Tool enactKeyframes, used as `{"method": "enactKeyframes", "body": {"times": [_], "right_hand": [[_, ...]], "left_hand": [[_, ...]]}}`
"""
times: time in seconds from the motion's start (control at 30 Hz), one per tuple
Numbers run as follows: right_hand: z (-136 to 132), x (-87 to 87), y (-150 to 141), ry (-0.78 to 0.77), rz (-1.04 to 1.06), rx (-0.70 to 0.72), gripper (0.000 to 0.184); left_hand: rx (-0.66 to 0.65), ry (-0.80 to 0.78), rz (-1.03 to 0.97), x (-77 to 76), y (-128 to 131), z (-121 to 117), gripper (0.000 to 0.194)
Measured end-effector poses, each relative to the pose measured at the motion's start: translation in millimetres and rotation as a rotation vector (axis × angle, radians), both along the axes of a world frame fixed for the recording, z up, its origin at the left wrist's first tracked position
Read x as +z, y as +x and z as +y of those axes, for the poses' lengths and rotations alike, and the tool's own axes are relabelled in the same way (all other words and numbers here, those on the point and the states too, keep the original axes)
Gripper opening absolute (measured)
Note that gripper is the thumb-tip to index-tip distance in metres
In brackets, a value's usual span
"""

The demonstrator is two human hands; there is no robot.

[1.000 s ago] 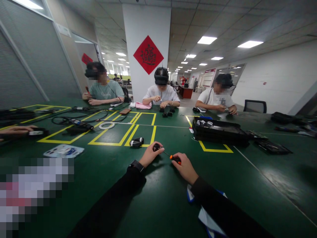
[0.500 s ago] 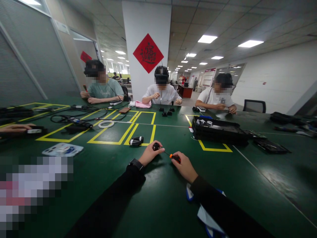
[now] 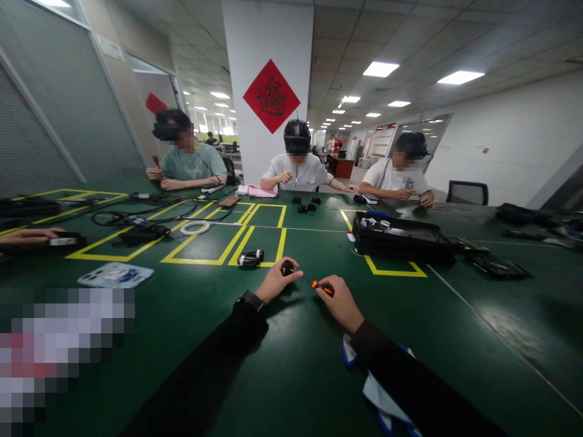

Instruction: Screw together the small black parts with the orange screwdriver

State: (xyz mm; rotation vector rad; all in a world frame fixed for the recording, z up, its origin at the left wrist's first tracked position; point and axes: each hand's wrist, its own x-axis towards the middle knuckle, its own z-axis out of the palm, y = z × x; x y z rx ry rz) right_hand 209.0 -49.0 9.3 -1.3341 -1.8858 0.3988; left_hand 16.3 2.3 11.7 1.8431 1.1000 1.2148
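Observation:
My left hand (image 3: 276, 281) is closed around a small black rounded part (image 3: 286, 267), whose exact kind I cannot make out. In my right hand (image 3: 341, 301) is a screwdriver (image 3: 324, 287) with an orange and black handle, gripped by the fingertips. Its thin shaft points left toward the black part; whether the tip touches it is hidden by my left fingers. Just beyond my left hand, two black cylinders with white bands (image 3: 250, 258) lie side by side on the green table (image 3: 296, 376).
A black tray (image 3: 405, 240) stands at the right. At the left lie a phone (image 3: 116, 275), a white cable coil (image 3: 195, 228) and black cables. Blue-edged cloth (image 3: 387, 400) lies under my right forearm. Several people sit across the table; another person's hand (image 3: 31, 235) is far left.
The screwdriver handle has turned slightly in my right fingers. My left hand stays in place. Across the table, the middle person's arm has stretched out toward the right.

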Motion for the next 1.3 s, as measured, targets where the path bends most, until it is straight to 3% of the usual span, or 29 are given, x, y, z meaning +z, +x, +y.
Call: {"method": "enactKeyframes", "body": {"times": [0.73, 1.3], "right_hand": [[-0.7, 1.9, 0.3, -0.021, -0.004, 0.015, 0.022], [-1.2, 7.3, -0.9, -0.059, 0.004, 0.021, 0.018]], "left_hand": [[0.018, 0.017, 0.011, 2.1, -0.4, -2.6, 0.03], [0.015, 0.015, 0.01, 1.0, -1.7, -1.6, 0.03]]}}
